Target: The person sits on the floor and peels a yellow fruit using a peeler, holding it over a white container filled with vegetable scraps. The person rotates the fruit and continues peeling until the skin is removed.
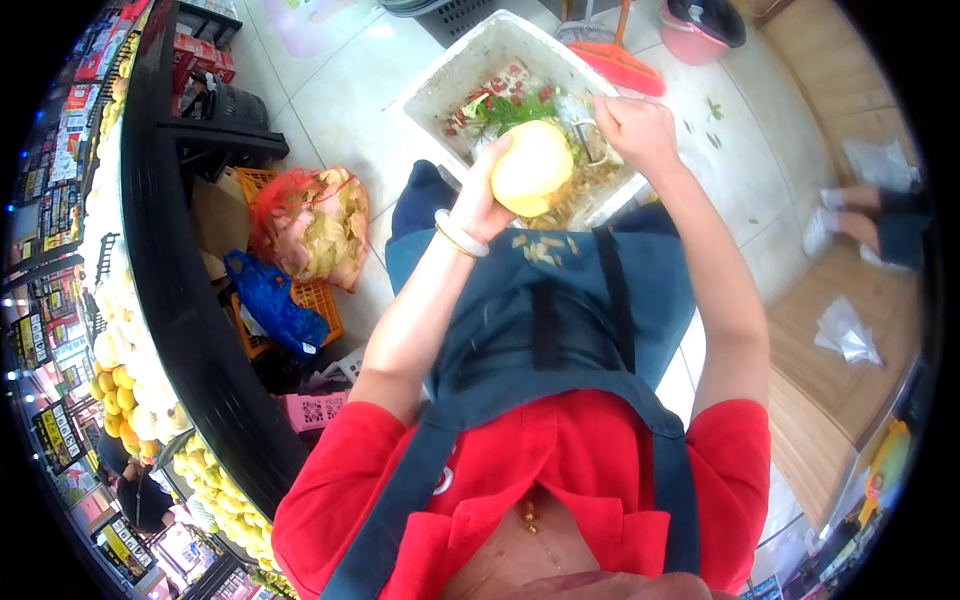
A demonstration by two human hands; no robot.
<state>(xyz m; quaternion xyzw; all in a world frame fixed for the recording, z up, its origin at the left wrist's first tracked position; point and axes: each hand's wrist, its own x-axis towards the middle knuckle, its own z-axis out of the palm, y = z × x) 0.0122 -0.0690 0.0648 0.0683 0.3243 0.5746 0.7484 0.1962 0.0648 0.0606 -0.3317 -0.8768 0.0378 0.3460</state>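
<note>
My left hand [487, 184], with a pale bangle at its wrist, holds a large round yellow peeled fruit [534, 169] above a white foam box [431, 90]. My right hand [637, 131] is closed in a fist over the box's right side, and a tool with a pale curved frame [592, 142], possibly a peeler, hangs below it; its exact kind is unclear. Inside the box lie green leaves [517, 112], red bits and brownish peelings [559, 217]. Several pale scraps [544, 249] rest on the dark apron over my lap.
At left stand a red net bag of leafy scraps [315, 225], a blue plastic bag [277, 304] and an orange crate [322, 300] beside a fruit display. An orange broom [619, 66] and pink bucket [694, 41] are beyond the box. A person's legs [851, 210] show at right.
</note>
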